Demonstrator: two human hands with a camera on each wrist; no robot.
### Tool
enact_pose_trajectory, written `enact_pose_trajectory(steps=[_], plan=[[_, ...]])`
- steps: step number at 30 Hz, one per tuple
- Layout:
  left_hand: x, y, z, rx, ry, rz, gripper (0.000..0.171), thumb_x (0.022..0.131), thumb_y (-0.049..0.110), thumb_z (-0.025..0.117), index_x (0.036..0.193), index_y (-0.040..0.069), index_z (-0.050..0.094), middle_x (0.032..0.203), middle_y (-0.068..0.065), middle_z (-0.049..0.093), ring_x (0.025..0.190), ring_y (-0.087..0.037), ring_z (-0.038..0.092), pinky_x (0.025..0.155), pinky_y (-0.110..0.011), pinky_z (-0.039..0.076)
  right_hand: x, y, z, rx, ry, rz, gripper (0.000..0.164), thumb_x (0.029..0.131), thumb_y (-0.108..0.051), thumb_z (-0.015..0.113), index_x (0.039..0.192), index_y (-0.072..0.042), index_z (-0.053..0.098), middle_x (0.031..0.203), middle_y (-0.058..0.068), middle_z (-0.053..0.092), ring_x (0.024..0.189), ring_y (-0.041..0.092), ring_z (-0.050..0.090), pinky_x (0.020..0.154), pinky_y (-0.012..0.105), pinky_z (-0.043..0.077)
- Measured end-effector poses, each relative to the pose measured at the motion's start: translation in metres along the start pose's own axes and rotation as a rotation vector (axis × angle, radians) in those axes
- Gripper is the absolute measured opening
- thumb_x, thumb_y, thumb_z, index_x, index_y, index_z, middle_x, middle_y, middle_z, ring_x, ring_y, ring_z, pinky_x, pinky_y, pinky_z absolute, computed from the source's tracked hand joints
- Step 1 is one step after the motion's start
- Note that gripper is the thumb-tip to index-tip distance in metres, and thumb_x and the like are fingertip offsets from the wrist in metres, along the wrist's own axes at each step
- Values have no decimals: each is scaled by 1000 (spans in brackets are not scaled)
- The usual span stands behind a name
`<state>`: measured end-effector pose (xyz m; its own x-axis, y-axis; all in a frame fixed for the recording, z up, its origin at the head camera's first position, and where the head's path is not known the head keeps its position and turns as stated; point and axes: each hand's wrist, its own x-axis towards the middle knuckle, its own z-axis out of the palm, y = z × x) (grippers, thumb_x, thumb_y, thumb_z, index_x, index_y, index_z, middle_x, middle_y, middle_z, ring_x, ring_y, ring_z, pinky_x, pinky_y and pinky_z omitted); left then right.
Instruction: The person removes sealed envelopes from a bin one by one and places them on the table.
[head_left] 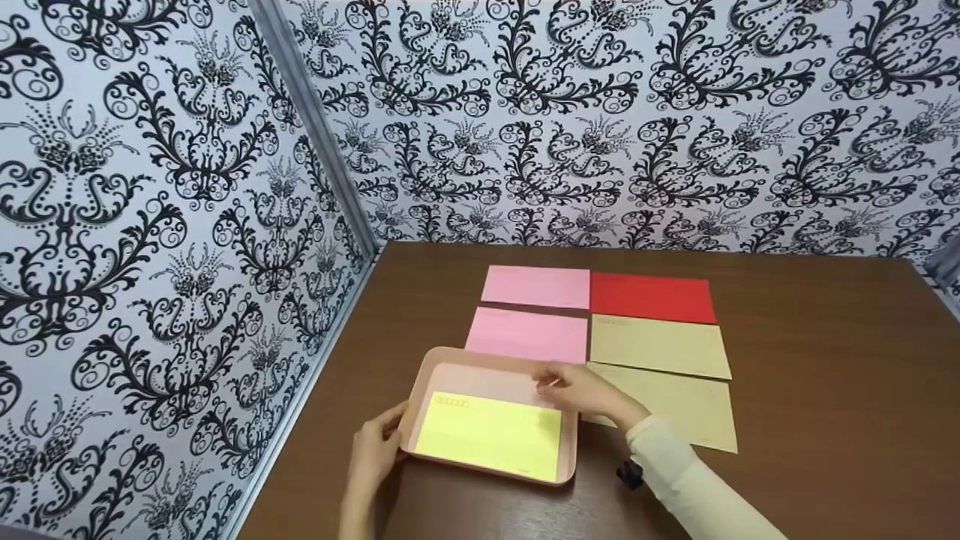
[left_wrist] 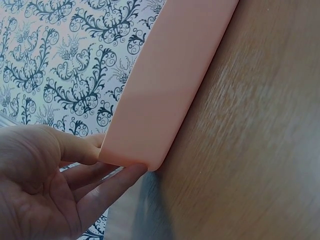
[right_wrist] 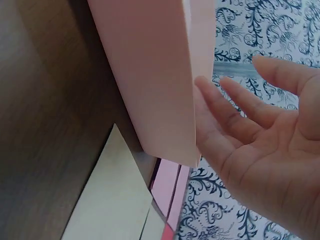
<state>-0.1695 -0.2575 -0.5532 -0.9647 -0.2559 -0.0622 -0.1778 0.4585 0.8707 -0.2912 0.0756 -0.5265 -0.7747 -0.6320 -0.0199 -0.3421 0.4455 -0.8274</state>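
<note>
A shallow peach-pink tray [head_left: 491,356] sits at the front of the brown table, with a yellow envelope [head_left: 487,435] lying flat inside it. My left hand [head_left: 375,446] grips the tray's left side; in the left wrist view, thumb and fingers pinch the corner of its wall [left_wrist: 155,100]. Over the tray's right rim hovers my right hand [head_left: 581,390], its fingers loosely bent and nothing between them. The right wrist view has these fingers [right_wrist: 235,112] above the rim, beside the tray's outer wall [right_wrist: 150,80].
Behind the tray lie a near pink envelope [head_left: 529,334] and a far pink envelope [head_left: 536,287]. To their right are a red envelope [head_left: 652,298] and two tan envelopes, one farther [head_left: 660,345] and one nearer [head_left: 686,409]. Patterned walls [head_left: 600,120] border the table's back and left.
</note>
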Motion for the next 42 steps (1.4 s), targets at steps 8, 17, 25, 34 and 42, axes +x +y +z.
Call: enact_pose_trajectory(steps=[8,17,25,34,42], plan=[[0,0,0,-4,3,-2,46,92,-8,51,136,2,60,126,-25,66,93,-26,69,66,-34,60,8,-3,10,-208,2,-31,25,96,-11,60,115,4,64,107,19,70,100,33,66,84,47,55],[0,0,1,-16,4,-2,48,91,-8,51,136,3,60,126,-25,66,93,-27,70,66,-33,61,11,-2,18,-350,23,-132,18,94,-9,64,106,4,64,95,16,71,86,29,67,74,40,56],[0,-2,1,-3,6,31,47,91,-10,50,135,0,61,123,-26,68,94,-28,70,64,-30,60,9,-2,20,-345,0,-114,21,94,-9,64,110,3,66,94,14,74,86,27,70,77,38,57],[0,0,1,-25,9,26,45,92,-9,52,135,0,61,122,-27,68,92,-27,70,65,-32,61,11,-3,22,-261,-9,-50,26,97,-13,62,117,3,64,100,17,74,93,30,71,79,43,58],[0,0,2,-24,14,7,45,92,-9,51,136,-1,60,124,-28,67,93,-27,69,65,-32,61,12,0,21,-211,-1,-69,25,96,-12,63,115,4,65,97,16,74,89,26,71,73,34,58]])
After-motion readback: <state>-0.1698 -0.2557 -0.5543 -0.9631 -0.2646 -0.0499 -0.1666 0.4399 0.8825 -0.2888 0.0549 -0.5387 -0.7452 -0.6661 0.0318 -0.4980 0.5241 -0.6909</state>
